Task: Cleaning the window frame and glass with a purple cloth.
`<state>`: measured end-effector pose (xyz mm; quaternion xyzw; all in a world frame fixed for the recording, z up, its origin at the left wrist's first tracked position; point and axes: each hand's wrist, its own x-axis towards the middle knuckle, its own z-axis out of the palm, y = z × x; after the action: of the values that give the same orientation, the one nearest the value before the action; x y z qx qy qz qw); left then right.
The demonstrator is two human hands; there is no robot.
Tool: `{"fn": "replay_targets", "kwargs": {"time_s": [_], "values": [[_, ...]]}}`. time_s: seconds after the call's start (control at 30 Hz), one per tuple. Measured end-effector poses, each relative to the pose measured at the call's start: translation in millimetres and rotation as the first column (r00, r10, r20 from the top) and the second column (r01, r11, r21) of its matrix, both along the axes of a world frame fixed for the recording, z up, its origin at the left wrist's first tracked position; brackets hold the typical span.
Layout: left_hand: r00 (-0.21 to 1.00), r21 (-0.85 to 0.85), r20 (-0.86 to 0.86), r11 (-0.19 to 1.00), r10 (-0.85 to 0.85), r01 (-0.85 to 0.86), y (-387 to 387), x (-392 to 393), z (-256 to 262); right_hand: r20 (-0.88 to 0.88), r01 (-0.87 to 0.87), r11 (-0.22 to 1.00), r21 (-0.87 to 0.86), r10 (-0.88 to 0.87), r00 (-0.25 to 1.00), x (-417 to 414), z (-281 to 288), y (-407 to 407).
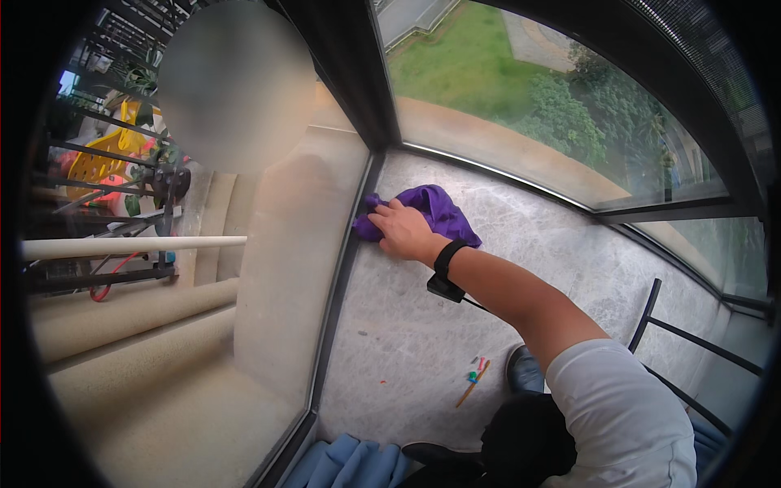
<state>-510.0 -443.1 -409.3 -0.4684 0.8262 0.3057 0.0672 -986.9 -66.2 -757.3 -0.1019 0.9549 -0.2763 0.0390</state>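
A bunched purple cloth [440, 210] lies on the grey marble-patterned surface [525, 274], close to the corner where two dark window frames meet. My right hand [404, 232] presses down on its left part, palm down, with the fingers bent over the fabric near the left frame. A black band with a small black box is around my right wrist. My left hand is out of view. Nearer my feet lie a thin brown stick [473, 384] and several small coloured pieces [473, 376].
Glass panes in dark frames [343, 287] stand left and ahead. A dark metal rail [701, 346] is at the right. My shoes [525, 369] rest on the marble-patterned surface, and folded blue fabric [348, 463] lies at the bottom. Beyond the left glass are pale pipes and a yellow plastic object.
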Motion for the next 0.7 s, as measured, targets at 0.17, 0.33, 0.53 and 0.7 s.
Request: {"fn": "replay_targets", "kwargs": {"time_s": [0.17, 0.33, 0.53, 0.7], "values": [[0.995, 0.059, -0.083, 0.997, -0.052, 0.057, -3.3, 9.2, -7.7, 0.047, 0.095, 0.95, -0.296, -0.085, 0.995, 15.0, 12.5, -5.1], [0.997, -0.006, -0.052, 0.998, 0.059, -0.059, -0.8, 30.2, 3.0, -0.248, 0.51, 0.831, -0.222, -0.554, 0.795, -51.6, 12.7, 37.6], [0.995, -0.021, -0.039, 0.995, 0.096, -0.097, -7.7, 38.6, 0.9, -0.212, 0.337, 0.939, -0.069, -0.344, 0.915, -39.6, -24.0, 20.0], [0.988, -0.05, 0.007, 0.986, 0.157, -0.157, -6.5, 22.1, -3.3, 0.045, 0.013, 0.996, -0.09, -0.009, 0.999, 29.0, -8.3, -30.0]]}}
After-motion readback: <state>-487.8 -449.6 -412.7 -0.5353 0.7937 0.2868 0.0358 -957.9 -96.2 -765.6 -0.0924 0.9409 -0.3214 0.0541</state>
